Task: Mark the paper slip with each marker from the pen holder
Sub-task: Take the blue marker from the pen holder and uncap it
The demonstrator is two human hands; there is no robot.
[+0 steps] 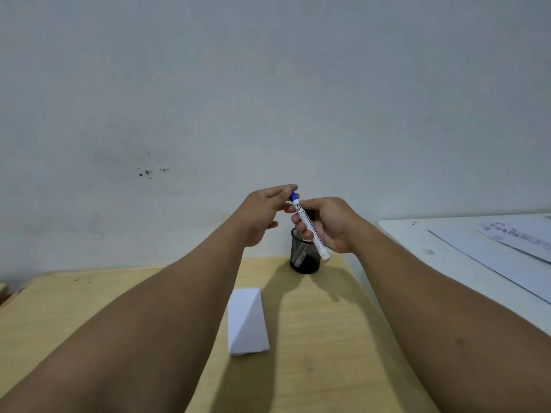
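A white marker [310, 226] with a blue cap is raised above the desk, tilted, cap end up. My right hand [331, 225] is wrapped around its barrel. My left hand [262, 213] pinches the blue cap at the top end with its fingertips. Just below and behind the hands stands a black mesh pen holder [304, 257] near the wall; what it holds is hard to tell. A white paper slip [247, 321], folded along a diagonal, lies flat on the wooden desk [322, 338] between my forearms.
A grey-white wall rises directly behind the desk. To the right is a white table [432, 242] carrying printed paper sheets [518, 242]. The wooden desk's left edge shows at far left.
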